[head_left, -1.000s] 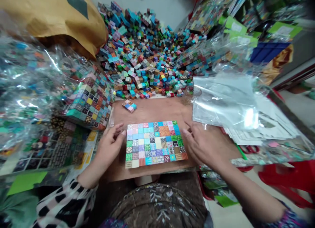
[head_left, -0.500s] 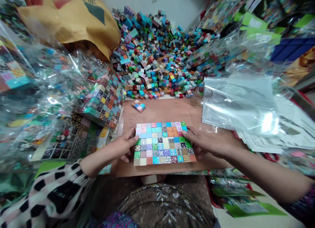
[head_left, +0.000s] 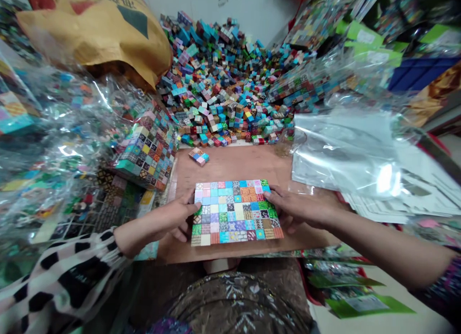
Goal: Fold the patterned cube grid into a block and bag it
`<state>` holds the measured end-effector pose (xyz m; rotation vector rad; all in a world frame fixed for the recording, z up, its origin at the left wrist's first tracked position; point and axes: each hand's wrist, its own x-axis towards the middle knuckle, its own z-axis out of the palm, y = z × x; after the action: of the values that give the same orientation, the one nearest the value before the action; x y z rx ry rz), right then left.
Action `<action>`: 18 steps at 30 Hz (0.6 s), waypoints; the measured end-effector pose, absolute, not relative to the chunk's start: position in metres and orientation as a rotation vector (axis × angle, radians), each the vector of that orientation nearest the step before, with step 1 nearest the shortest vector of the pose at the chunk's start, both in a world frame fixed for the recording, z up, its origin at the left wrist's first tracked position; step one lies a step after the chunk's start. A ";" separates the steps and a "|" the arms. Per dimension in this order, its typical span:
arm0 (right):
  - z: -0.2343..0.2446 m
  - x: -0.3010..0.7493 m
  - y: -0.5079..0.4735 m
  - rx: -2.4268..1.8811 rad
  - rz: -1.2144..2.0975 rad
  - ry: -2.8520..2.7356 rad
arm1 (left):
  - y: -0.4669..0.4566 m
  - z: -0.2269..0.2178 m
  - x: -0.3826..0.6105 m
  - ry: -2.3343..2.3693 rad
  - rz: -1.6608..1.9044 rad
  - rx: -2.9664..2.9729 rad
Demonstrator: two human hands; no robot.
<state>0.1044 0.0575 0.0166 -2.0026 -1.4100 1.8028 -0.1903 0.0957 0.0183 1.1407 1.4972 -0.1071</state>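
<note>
The slab (head_left: 236,213) of many small patterned cubes is at the front of the worktop (head_left: 237,161), between the two hands. The left hand (head_left: 177,215) grasps its left short side, and the right hand (head_left: 293,206) grasps the right one; each thumb lies at the upper edge, the other fingers are beside or under it. How far they reach under, I cannot tell, nor whether the slab is lifted a little. I think it is held from both ends so that the cubes stay together in their rows.

Behind the slab, apart from it, lies a small block (head_left: 199,156). Farther back the loose pile (head_left: 223,98) rises to the wall. At left, the wrapped block (head_left: 146,154) limits the space; at right, the clear bags (head_left: 342,154) overlap the white sheets (head_left: 378,210) near the right hand, and could perhaps hinder a wide movement there.
</note>
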 end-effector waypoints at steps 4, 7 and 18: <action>0.011 0.112 0.060 -1.842 1.979 -1.322 | 0.097 0.024 -0.187 1.493 -0.159 1.128; 0.008 0.112 0.063 -1.843 2.058 -1.251 | 0.098 0.028 -0.185 1.467 -0.180 1.116; 0.023 0.096 0.066 -1.963 2.049 -1.324 | 0.101 0.031 -0.181 1.416 -0.259 1.041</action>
<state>0.0964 0.0659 0.0230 -1.9625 -1.3240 2.0488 -0.1807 0.1012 0.0315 1.0411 1.4159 -0.2593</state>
